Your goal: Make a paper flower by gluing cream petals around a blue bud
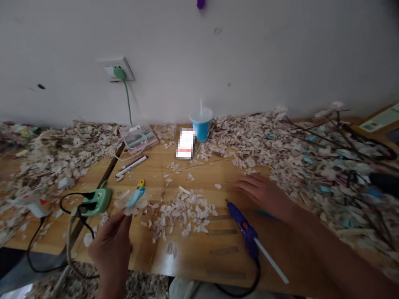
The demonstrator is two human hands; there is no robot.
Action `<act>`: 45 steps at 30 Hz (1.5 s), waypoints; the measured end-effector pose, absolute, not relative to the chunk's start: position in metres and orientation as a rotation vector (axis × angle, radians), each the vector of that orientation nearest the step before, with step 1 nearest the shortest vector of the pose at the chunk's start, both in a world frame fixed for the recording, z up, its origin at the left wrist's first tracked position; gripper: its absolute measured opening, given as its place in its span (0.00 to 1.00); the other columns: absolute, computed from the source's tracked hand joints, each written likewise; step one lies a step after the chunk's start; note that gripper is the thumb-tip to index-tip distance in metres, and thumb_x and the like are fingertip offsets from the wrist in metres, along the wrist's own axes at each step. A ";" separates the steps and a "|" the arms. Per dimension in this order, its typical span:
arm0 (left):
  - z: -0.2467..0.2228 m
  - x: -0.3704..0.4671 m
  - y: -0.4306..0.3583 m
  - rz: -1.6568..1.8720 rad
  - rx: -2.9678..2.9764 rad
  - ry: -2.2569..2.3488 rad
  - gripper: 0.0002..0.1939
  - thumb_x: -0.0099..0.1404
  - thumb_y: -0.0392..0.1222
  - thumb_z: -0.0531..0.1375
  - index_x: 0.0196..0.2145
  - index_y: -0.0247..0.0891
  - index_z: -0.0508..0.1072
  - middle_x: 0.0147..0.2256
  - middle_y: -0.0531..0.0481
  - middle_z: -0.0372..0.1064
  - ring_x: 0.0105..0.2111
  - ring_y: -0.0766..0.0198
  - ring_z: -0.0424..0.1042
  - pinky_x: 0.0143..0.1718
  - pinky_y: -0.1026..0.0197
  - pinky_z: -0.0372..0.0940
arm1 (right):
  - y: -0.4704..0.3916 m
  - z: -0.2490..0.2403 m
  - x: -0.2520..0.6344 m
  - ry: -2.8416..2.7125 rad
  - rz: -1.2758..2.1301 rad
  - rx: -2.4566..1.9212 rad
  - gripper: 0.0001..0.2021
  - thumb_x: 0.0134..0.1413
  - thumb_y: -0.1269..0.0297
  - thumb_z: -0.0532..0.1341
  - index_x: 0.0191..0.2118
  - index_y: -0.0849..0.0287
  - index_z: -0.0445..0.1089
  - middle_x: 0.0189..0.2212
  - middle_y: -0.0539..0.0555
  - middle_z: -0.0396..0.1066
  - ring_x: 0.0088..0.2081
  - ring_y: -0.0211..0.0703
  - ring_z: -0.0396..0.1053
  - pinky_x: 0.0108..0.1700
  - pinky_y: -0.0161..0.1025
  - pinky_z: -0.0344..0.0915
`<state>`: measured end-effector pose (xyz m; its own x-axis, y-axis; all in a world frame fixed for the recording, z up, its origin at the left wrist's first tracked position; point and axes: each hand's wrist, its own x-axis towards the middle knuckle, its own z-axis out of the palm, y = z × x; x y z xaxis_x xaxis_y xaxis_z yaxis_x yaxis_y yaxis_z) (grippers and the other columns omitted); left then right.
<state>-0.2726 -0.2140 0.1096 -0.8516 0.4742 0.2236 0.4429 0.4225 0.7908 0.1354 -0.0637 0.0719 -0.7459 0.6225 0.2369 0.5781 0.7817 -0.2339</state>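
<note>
My left hand point(110, 238) is closed in a pinch at the lower left, over the table. Pale, thin petals point(141, 204) spread out from its fingertips like a small flower. Right behind them is a light-blue object with a yellow end point(136, 195); whether it touches the petals I cannot tell. My right hand point(260, 191), slightly blurred, reaches over the table with fingers stretched out and nothing visible in them. Left of that hand lies a blue glue gun point(245, 230), a white glue stick point(271, 259) poking from its back. A small pile of loose petals point(183, 211) lies between both hands.
A blue cup point(201, 124) with a straw stands near the wall beside a phone point(186, 144). Pens point(131, 167) and a clear case point(141, 139) lie left. A green power strip point(99, 201) has cords. Petal heaps point(274, 153) and branches point(343, 141) cover the right.
</note>
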 end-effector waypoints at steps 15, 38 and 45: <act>0.105 -0.207 -0.182 1.398 1.102 2.027 0.10 0.53 0.47 0.66 0.31 0.39 0.81 0.33 0.46 0.81 0.35 0.54 0.80 0.39 0.56 0.75 | -0.025 0.062 0.082 -2.682 0.239 -0.487 0.12 0.69 0.71 0.54 0.46 0.57 0.75 0.43 0.55 0.78 0.47 0.44 0.74 0.50 0.45 0.71; 0.161 -0.100 -0.176 1.410 1.045 1.527 0.09 0.47 0.40 0.73 0.24 0.39 0.77 0.22 0.51 0.76 0.22 0.63 0.75 0.25 0.66 0.71 | -0.173 0.214 0.083 -2.154 -0.171 -0.926 0.13 0.67 0.70 0.53 0.47 0.55 0.74 0.41 0.51 0.80 0.40 0.45 0.73 0.43 0.44 0.68; 0.165 -0.094 -0.177 1.428 1.071 1.551 0.09 0.48 0.42 0.72 0.23 0.39 0.76 0.21 0.51 0.75 0.22 0.63 0.75 0.24 0.66 0.71 | -0.177 0.226 0.084 -2.205 -0.228 -0.985 0.15 0.67 0.72 0.51 0.44 0.56 0.76 0.39 0.51 0.80 0.37 0.45 0.73 0.41 0.45 0.68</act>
<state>-0.0943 -0.1770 0.1649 -0.3619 0.9322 0.0087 0.0855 0.0239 0.9961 0.0842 -0.1765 0.2258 -0.4650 0.5861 0.6635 0.7095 0.6950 -0.1167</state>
